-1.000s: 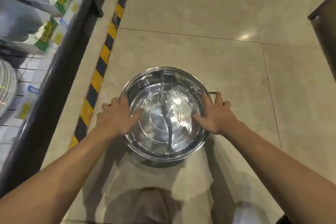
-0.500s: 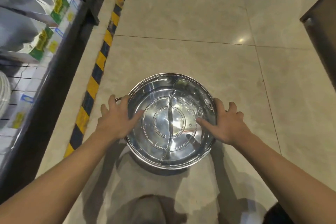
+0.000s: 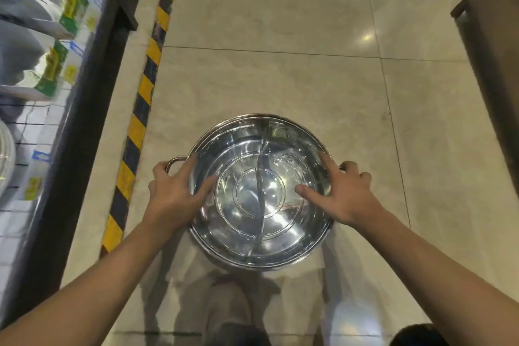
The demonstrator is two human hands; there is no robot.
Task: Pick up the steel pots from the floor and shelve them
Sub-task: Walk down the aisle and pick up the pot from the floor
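Observation:
A wide, shiny steel pot (image 3: 261, 230) with a divider down its middle is held over the beige tiled floor in front of me. My left hand (image 3: 174, 194) grips its left rim, thumb inside the pot, fingers by the loop handle (image 3: 174, 161). My right hand (image 3: 342, 194) grips the right rim the same way, thumb inside, fingers wrapped over the edge and hiding that side's handle. The pot is empty and roughly level.
A dark-framed shelf (image 3: 70, 126) runs along the left with boxed goods (image 3: 56, 70) and white price tags. Yellow-black hazard tape (image 3: 140, 121) marks the floor beside it. A dark cabinet (image 3: 494, 64) stands at the right. Open tiled floor (image 3: 280, 36) lies ahead.
The pot stays held in both hands and has turned slightly; its left loop handle now shows beside my left fingers. The view has shifted a little.

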